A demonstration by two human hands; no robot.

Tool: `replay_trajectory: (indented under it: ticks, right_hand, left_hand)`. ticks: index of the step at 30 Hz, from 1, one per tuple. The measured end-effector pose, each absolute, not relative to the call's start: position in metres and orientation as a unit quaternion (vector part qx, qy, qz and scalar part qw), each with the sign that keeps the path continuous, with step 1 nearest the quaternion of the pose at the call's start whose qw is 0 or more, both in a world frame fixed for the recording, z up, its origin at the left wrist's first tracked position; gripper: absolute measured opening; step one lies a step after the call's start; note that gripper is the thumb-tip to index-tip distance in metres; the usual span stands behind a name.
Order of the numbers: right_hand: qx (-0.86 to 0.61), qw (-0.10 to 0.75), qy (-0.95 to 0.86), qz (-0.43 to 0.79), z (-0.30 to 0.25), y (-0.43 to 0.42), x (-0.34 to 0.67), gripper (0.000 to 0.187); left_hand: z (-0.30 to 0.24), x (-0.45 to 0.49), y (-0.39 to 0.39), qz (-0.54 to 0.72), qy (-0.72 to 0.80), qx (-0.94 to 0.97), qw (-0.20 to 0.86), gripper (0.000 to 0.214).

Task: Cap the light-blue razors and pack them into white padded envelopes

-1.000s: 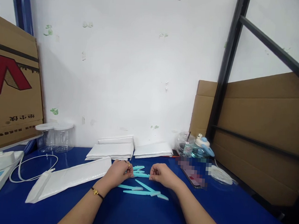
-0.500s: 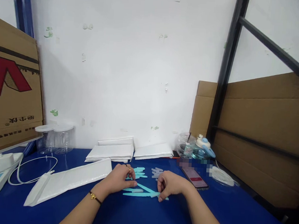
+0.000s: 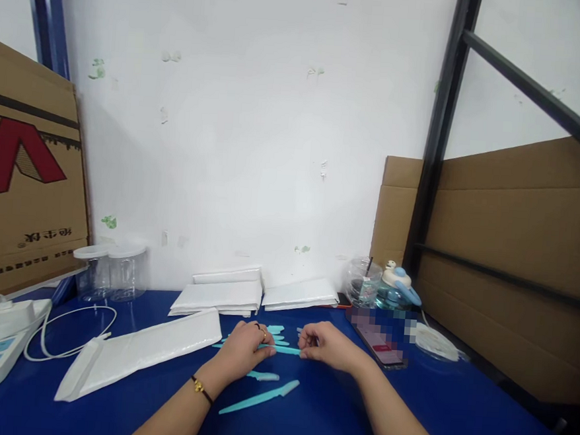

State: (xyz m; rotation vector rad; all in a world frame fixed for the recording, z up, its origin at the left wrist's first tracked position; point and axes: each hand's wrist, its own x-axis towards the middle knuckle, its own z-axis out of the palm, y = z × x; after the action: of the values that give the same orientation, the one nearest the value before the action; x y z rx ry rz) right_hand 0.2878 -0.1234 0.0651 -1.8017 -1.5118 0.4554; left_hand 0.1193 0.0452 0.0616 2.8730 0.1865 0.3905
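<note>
A slim teal eyebrow razor (image 3: 286,350) stretches between my two hands. My left hand (image 3: 247,348) pinches it between thumb and fingers, and my right hand (image 3: 329,346) has its fingertips closed on the right end. Nearer to me, another teal razor (image 3: 257,398) lies slanted on the blue table, its pale blade end to the upper right. One more razor (image 3: 265,376) shows partly from under my left hand. Behind the hands lie several small teal pieces (image 3: 276,330). A sliver of greyish pieces (image 3: 299,330) peeks out behind my right fingers, mostly hidden.
White padded mailers (image 3: 217,296) lie against the wall, with a single mailer (image 3: 146,352) to the left. A power strip (image 3: 6,337) with a white cable (image 3: 42,349) sits far left. To the right are a phone (image 3: 378,343), a plastic cup (image 3: 363,283) and a blue-handled bottle (image 3: 395,288).
Both hands have moved slightly away from me, with one razor now stretched between them. Another razor now lies alone, slanted and closer to me; the crossed razors are apart.
</note>
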Motion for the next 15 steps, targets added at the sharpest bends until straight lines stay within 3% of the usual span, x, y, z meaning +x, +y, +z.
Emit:
replay_trajectory:
  ticks: [10, 15]
  right_hand:
    - [-0.718, 0.394, -0.554, 0.147, 0.062, -0.126, 0.305, 0.013]
    - [-0.748, 0.357, -0.558, 0.028, 0.059, -0.125, 0.308, 0.008]
  left_hand:
    - [0.071, 0.109, 0.072, 0.145, 0.145, 0.974, 0.1, 0.019]
    - [0.08, 0.095, 0.087, 0.178, 0.175, 0.958, 0.145, 0.021]
